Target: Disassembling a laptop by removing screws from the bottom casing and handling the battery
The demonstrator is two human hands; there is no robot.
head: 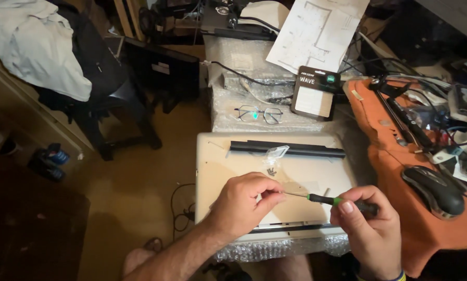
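Cluttered and dim, the room has a brown floor [129, 192] on the left and a bench [426, 229] with an orange cloth on the right. Between them a white laptop [316, 177] lies bottom side up on bubble wrap [275, 248], which keeps it soft and safe from scratches.

Over the near part of the laptop, the right hand [371, 221] is closed around the dark and green handle of a small screwdriver [327, 199]. The left hand [244, 203] pinches the thin metal tip between thumb and fingers [269, 196], likely to steady it or hold a tiny part there. I cannot tell if a screw is in the pinch.

A small clear bag [275, 152] and a few little screws [271, 171] sit on the laptop by its long black strip [288, 149], close enough to grab.

Past the laptop lie glasses [258, 113] and a small dark box [315, 92] on more wrap. A black mouse [435, 190] sits near the right hand, so that side is tight. The laptop's left edge hangs beside open floor, where a black chair [113, 104] holds a pale cloth [35, 47].
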